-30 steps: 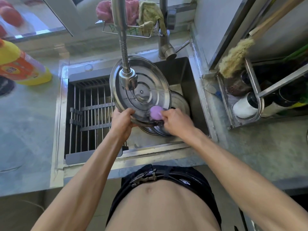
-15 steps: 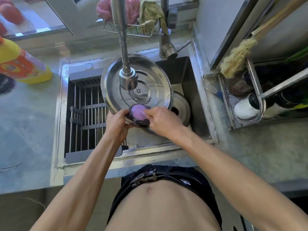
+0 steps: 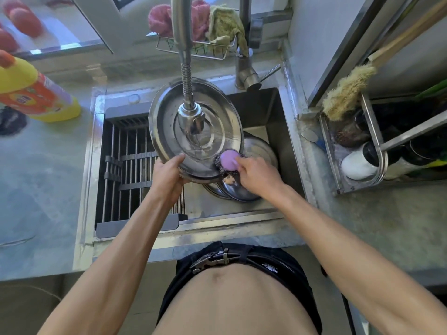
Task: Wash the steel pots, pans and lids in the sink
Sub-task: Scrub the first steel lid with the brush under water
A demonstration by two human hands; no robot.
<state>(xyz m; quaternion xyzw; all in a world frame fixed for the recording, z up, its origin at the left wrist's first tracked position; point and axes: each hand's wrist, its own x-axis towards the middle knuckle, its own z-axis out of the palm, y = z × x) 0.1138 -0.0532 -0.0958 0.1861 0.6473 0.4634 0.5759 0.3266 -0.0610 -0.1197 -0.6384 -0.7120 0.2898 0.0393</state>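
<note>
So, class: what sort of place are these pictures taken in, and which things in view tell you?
Most likely a home kitchen: a steel sink with a pull-down tap, a yellow detergent bottle on the counter, and a round steel lid being scrubbed.

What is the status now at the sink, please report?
Left hand grips the steel lid at its near rim. Right hand presses the purple scrubber on the lid's lower right edge. Faucet head hangs above the lid's centre.

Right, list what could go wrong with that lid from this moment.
1. The left hand holds the steel lid by its near rim only; with water on it, the grip could slip and drop it onto the steel pot below.
2. The faucet head sits close over the lid, so lifting may knock it.
3. The right hand scrubs the rim with the purple scrubber; fingers might scrape the edge.
</note>
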